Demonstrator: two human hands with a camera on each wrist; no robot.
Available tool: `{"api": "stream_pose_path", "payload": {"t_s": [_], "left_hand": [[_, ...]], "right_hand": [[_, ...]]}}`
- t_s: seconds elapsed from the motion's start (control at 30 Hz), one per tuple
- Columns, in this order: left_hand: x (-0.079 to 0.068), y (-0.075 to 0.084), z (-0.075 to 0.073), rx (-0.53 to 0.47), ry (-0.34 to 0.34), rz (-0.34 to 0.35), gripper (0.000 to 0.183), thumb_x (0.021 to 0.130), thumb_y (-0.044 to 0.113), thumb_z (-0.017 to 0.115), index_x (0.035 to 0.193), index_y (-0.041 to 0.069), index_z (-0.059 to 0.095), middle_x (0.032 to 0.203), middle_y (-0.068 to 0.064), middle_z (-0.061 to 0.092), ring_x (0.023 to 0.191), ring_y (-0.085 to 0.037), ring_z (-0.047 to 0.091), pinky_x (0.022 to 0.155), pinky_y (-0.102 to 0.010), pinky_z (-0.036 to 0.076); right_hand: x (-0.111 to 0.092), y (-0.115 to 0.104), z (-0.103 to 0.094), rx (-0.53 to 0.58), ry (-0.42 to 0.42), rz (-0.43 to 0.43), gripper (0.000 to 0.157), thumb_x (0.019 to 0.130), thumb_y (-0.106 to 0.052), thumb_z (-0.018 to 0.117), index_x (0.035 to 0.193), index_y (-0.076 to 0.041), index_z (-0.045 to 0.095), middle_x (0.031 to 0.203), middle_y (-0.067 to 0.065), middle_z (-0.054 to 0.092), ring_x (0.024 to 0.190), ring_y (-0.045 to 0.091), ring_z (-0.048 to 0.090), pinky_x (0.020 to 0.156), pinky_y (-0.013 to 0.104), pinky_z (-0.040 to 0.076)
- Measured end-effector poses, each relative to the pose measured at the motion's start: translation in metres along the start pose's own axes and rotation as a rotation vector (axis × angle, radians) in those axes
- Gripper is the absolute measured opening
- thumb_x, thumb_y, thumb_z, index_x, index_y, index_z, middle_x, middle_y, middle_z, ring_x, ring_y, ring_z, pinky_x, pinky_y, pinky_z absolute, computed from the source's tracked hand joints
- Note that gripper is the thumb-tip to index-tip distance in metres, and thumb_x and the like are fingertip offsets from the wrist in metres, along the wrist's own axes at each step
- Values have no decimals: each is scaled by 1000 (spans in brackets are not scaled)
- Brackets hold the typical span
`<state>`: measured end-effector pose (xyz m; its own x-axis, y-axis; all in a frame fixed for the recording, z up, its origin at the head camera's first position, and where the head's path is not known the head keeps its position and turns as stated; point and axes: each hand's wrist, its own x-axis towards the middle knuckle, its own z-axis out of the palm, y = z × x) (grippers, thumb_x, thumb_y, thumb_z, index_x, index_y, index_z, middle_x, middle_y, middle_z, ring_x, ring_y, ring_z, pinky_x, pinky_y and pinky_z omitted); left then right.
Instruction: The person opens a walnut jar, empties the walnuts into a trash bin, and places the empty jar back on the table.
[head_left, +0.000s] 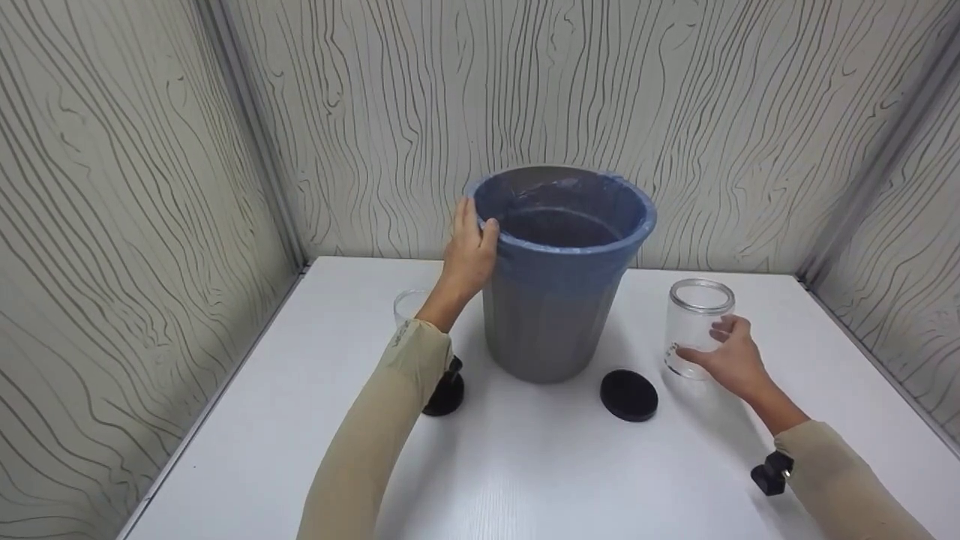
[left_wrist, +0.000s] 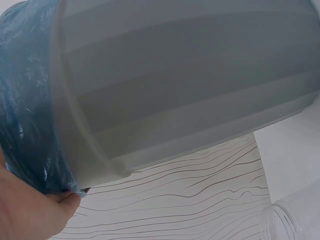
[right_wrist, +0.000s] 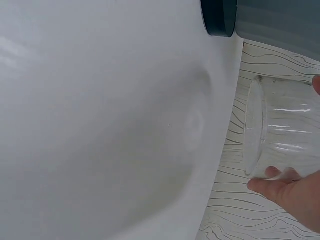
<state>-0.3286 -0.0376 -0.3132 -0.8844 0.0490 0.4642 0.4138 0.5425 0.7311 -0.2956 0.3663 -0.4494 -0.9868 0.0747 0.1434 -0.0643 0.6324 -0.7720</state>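
A grey trash can (head_left: 544, 322) with a blue bag (head_left: 570, 262) folded over its rim stands at the table's middle back. My left hand (head_left: 470, 259) grips its left rim. In the left wrist view that hand (left_wrist: 37, 207) is at the bag's folded edge. My right hand (head_left: 731, 360) holds a clear jar (head_left: 694, 319) right of the can, thumb in front and fingers on the right side. A few small dark bits (head_left: 671, 352) show low in the jar. In the right wrist view its base (right_wrist: 255, 125) points left, fingers along its lower side.
A black round lid (head_left: 628, 395) lies between can and jar. Another clear jar (head_left: 409, 300) and a black round object (head_left: 444, 399) are partly hidden behind my left forearm. Patterned walls (head_left: 375, 112) enclose the white table (head_left: 510, 465) at the back and sides.
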Motion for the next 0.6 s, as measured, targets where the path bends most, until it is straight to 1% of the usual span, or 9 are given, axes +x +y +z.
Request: {"api": "stream_pose_path", "payload": {"t_s": [0.27,0.47,0.6], "left_hand": [[1,1,0,-8,-2,11,61,101,30,30,149,-4,13,155,-18,9,141,-31,15,111,-43,19],[0,1,0,-13,-12,-14,61,100,30,29,149,-2,12,156,-16,7,141,-31,15,111,-45,18],[0,1,0,-6,-4,-15,61,100,30,30,149,-3,13,156,-17,8,141,-31,15,112,-43,18]], "right_hand": [[-1,3,3,-21,-6,4,109,75,-39,79,137,14,7,139,38,25,128,51,29,102,57,29],[-1,6,5,-19,-24,7,111,75,-39,79,138,15,5,139,37,24,129,51,28,102,57,28],[-1,8,8,-29,-36,26,113,74,-41,79,138,15,5,139,38,23,129,51,28,103,57,27]]}}
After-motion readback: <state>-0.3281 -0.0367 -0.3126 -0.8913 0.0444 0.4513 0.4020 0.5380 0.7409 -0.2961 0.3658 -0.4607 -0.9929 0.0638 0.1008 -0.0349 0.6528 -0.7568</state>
